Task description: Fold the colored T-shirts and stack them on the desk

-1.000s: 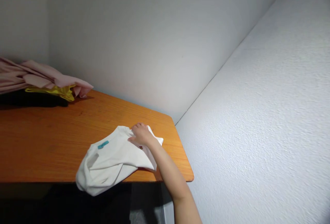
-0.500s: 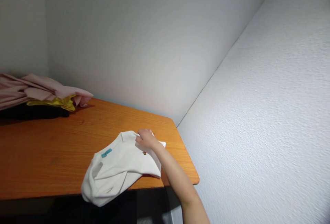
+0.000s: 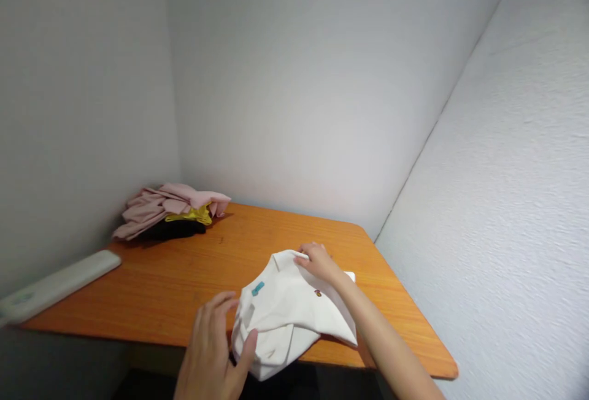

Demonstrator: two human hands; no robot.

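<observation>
A white collared shirt (image 3: 289,314) with a small teal label lies crumpled at the front edge of the orange wooden table (image 3: 184,277). My right hand (image 3: 317,262) rests on its far side, fingers closed on the collar. Lower down, my left hand (image 3: 214,351) is at the shirt's near left edge, fingers spread, with the thumb touching the cloth. Part of the shirt hangs over the table's front edge.
A pile of folded clothes (image 3: 170,210), pink over yellow and black, sits in the far left corner. A long white bar-shaped object (image 3: 55,286) lies at the table's left edge. Grey walls close in behind, left and right.
The view has swung left and pulled back. My left hand has come into view at the shirt's near edge. My right hand stays on the collar.
</observation>
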